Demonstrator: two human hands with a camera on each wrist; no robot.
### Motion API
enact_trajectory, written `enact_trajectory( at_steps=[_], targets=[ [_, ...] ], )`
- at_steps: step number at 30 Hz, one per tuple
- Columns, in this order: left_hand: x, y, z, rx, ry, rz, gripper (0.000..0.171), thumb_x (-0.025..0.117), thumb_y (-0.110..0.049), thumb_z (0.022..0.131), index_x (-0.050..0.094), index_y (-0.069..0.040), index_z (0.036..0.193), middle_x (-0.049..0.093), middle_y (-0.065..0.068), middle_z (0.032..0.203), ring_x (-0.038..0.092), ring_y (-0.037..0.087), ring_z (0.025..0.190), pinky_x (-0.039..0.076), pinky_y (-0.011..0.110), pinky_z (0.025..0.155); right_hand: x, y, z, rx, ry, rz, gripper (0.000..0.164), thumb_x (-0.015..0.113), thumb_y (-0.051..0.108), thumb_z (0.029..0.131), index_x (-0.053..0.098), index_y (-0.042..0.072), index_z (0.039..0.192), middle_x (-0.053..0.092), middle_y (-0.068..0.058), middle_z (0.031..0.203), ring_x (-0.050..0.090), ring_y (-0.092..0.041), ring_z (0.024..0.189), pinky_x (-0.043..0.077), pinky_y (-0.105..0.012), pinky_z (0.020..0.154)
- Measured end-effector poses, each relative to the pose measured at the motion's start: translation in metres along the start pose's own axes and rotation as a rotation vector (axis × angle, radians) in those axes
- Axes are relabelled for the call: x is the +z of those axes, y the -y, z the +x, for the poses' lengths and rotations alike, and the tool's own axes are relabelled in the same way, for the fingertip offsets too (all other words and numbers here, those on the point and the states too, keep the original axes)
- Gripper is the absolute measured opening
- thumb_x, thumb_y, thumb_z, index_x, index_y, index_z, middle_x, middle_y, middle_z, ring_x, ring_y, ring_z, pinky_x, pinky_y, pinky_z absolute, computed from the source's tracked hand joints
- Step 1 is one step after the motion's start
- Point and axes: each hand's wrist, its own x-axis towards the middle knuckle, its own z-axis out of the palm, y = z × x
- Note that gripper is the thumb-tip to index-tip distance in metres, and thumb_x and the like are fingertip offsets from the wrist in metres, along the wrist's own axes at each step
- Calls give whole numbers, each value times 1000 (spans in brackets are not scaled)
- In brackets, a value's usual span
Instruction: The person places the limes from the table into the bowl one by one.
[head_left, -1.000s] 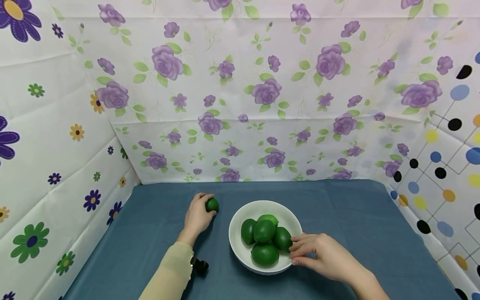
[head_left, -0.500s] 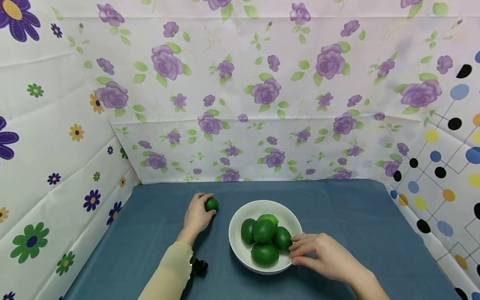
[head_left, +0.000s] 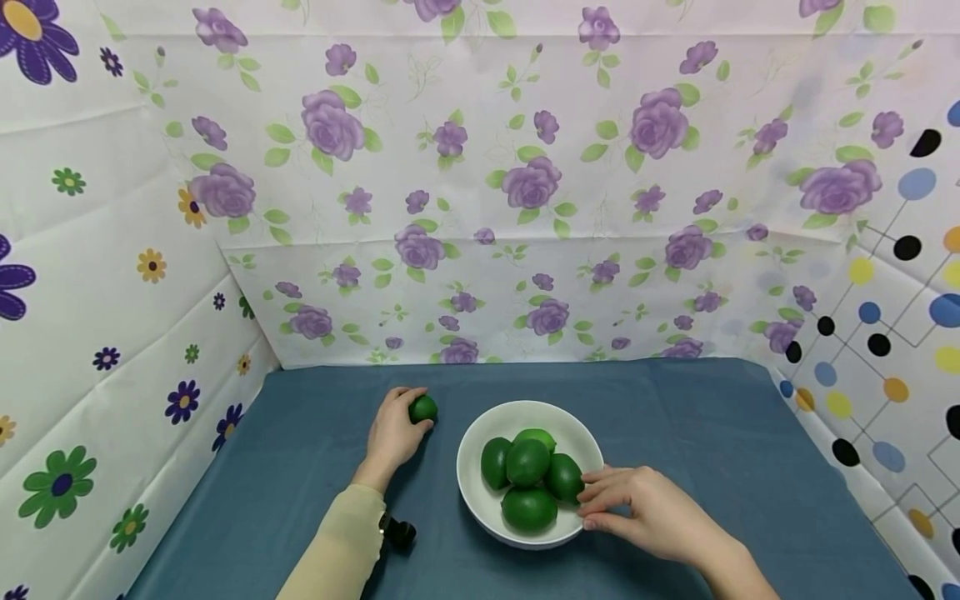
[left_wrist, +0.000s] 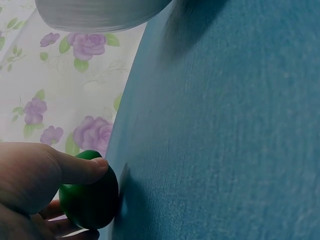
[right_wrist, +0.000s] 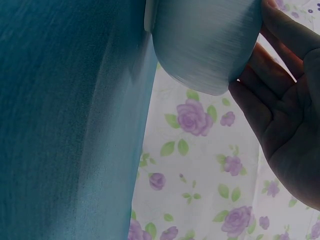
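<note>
My left hand grips a dark green lime on the blue cloth, left of the white bowl. In the left wrist view, the thumb lies over the lime, with fingers round its other side. Several green limes sit piled in the bowl; one at the back is lighter green. My right hand rests at the bowl's right rim, fingers loosely bent, fingertips near the rightmost lime. In the right wrist view, fingertips of the right hand touch the bowl's rim; contact inside is hidden.
A blue cloth covers the table. Floral sheeting stands behind it, with patterned sheets on the left and right sides. A small black device is strapped at the left wrist, beside the cream sleeve.
</note>
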Motion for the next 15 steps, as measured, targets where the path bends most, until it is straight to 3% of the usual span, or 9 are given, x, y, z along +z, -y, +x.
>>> enact_trajectory(
  at_steps=[6, 15],
  targets=[
    [2, -3, -1, 5, 6, -44, 60, 86, -19, 95, 64, -14, 151, 54, 18, 151, 57, 44, 133, 53, 65, 104, 0, 0, 0, 0, -1, -4, 16, 75, 36, 101, 85, 32, 112, 79, 10, 115, 72, -25, 120, 62, -46, 99],
    [-2, -14, -6, 69, -23, -132, 60, 85, -21, 96, 63, -12, 151, 55, 19, 150, 58, 44, 131, 54, 62, 103, 0, 0, 0, 12, 1, -8, 16, 75, 38, 101, 85, 33, 112, 79, 10, 115, 72, -24, 121, 61, -47, 101]
  ],
)
